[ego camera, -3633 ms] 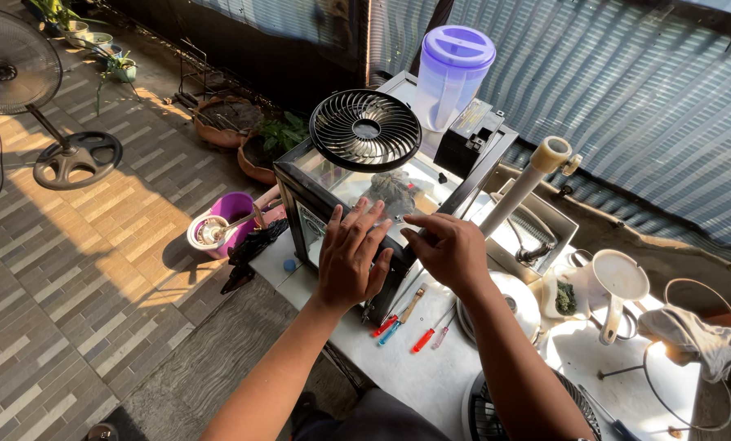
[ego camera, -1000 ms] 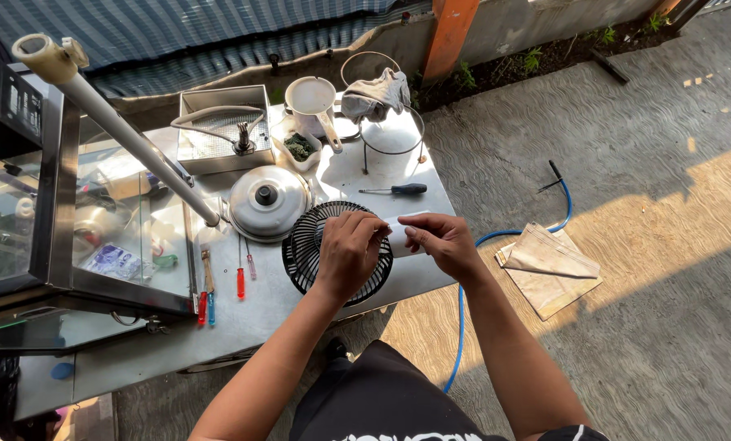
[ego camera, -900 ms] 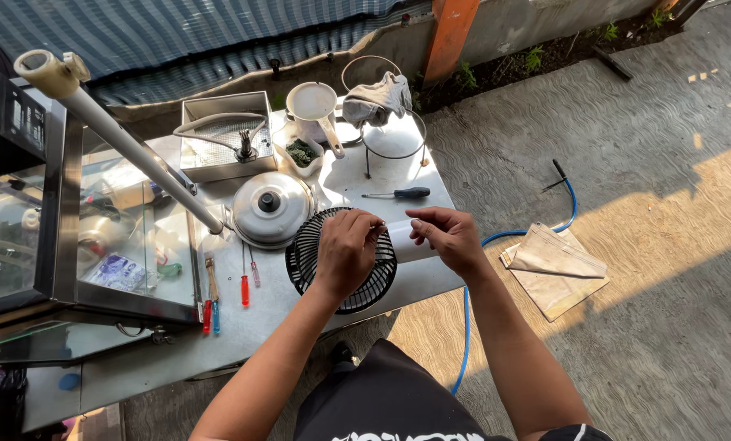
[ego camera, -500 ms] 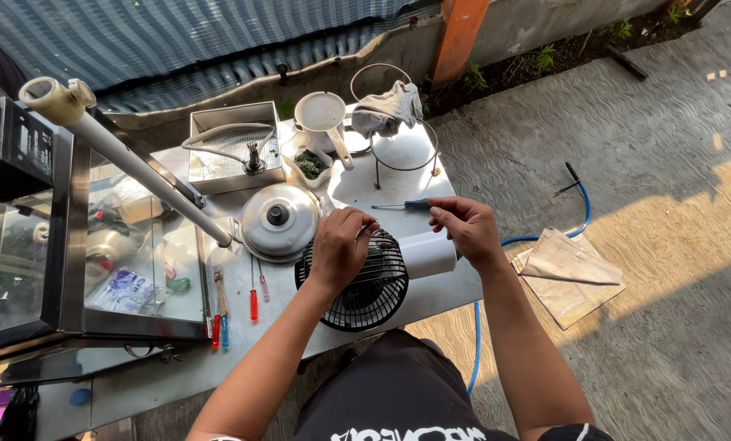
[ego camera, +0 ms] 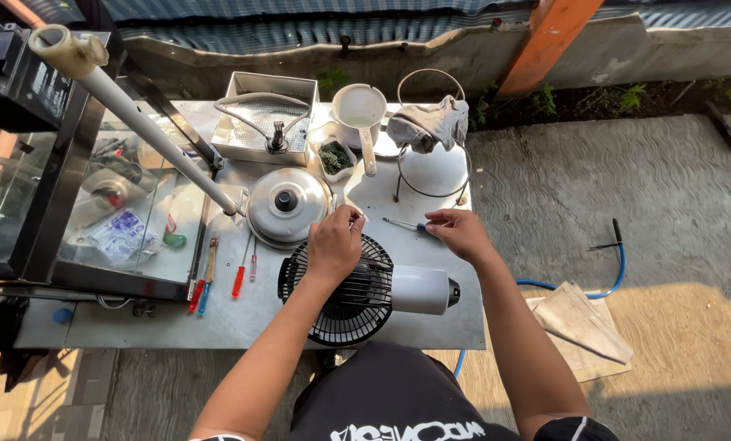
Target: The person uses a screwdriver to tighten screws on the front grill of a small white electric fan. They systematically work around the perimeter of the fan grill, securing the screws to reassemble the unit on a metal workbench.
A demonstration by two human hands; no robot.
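Black fan grille (ego camera: 341,298) under left hand (ego camera: 333,245) (resting)

Left hand (ego camera: 333,245) palm-down with fingers curled, right hand (ego camera: 459,233) outstretched, forearms forward.

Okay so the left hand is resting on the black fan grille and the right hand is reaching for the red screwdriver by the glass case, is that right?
Not quite. In the head view the left hand does rest on the black fan grille, but the right hand reaches for the dark-handled screwdriver lying beside it. The red screwdriver lies untouched near the glass case.
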